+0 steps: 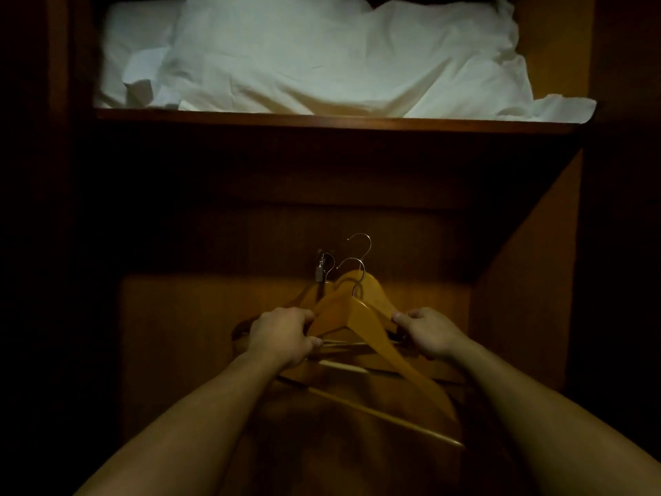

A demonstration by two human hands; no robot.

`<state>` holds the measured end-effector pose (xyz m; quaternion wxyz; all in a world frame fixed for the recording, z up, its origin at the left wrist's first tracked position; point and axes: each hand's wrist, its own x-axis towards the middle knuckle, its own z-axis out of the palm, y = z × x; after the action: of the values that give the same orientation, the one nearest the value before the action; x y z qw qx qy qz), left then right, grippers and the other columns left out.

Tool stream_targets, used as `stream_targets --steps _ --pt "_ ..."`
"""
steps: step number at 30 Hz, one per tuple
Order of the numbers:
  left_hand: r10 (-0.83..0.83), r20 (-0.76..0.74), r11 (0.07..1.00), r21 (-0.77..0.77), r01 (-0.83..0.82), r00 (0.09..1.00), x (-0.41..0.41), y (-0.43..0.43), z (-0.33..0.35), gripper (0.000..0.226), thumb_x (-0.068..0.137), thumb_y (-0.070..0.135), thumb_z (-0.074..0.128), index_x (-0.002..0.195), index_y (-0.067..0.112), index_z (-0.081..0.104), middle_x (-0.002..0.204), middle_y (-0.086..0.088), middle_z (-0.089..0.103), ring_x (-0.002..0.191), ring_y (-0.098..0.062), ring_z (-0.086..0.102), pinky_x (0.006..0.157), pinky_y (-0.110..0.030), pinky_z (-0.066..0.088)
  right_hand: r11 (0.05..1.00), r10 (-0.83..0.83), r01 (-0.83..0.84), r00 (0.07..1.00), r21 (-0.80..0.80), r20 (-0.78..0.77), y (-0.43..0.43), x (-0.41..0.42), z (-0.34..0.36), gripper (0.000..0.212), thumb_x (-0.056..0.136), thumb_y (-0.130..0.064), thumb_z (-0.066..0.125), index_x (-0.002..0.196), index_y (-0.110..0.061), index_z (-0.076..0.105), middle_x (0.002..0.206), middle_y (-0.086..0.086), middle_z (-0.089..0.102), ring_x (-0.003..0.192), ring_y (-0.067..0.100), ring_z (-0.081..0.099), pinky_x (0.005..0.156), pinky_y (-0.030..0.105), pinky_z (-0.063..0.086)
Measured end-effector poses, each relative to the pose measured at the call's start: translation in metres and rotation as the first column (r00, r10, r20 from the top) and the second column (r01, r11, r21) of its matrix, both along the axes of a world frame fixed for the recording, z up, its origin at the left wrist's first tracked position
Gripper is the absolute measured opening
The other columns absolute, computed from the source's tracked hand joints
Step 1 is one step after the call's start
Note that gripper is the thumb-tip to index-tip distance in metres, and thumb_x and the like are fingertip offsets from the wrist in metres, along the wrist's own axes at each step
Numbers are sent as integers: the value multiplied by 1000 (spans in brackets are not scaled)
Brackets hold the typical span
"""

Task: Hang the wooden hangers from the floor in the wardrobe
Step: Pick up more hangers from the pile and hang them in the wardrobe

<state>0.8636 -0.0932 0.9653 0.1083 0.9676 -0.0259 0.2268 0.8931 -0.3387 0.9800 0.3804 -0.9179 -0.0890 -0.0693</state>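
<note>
A bundle of wooden hangers [361, 316] with silver metal hooks is held up inside the dark wardrobe, the hooks pointing upward. My left hand [282, 334] grips the bundle's left side, fingers closed around the wooden arms and a crossbar. My right hand [427, 332] pinches the right shoulder of the hangers. One hanger in front slants down to the right, and its crossbar [386, 417] juts toward the lower right. The wardrobe rail is lost in shadow and I cannot make it out.
A wooden shelf [322, 121] runs across above, carrying white pillows [322, 55]. The wardrobe's back panel [214, 298] is lit orange behind the hangers. A side wall [529, 281] closes the right. The left side is black.
</note>
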Motion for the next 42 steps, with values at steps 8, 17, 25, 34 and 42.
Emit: stream_targets --steps 8,17,25,34,42 --pt "-10 -62 999 -46 8 998 25 11 -1 44 87 52 65 127 34 59 112 10 67 102 -13 63 89 -39 54 998 34 -36 998 -44 -52 23 31 4 39 104 -44 39 87 -20 65 87 1 69 80 15 65 85 36 50" --pt "40 -67 999 -20 -41 997 54 19 -3 43 85 53 66 124 37 60 110 13 68 101 -10 63 84 -32 52 996 81 -76 992 55 -99 30 85 -10 39 103 -43 40 102 -15 67 107 11 73 101 27 69 97 47 51" --pt "62 -50 998 13 -62 997 77 12 0 50 85 54 66 131 35 58 119 10 65 108 -13 61 89 -33 51 995 104 -104 990 13 -95 33 122 -17 46 99 -55 40 101 -19 69 97 4 74 92 20 70 94 47 52" --pt "74 -59 997 -12 -74 996 97 17 3 51 87 50 66 133 33 56 119 9 66 107 -11 61 85 -29 49 990 134 -138 987 -40 -85 38 150 -24 45 102 -48 40 100 -16 72 100 10 75 94 26 70 93 45 52" --pt "81 -81 997 27 -79 993 110 22 -4 47 87 50 66 130 33 58 119 10 66 109 -12 61 84 -29 47 985 148 -158 981 -75 -129 40 168 -29 48 102 -47 40 104 -10 71 93 9 72 86 24 67 89 39 51"
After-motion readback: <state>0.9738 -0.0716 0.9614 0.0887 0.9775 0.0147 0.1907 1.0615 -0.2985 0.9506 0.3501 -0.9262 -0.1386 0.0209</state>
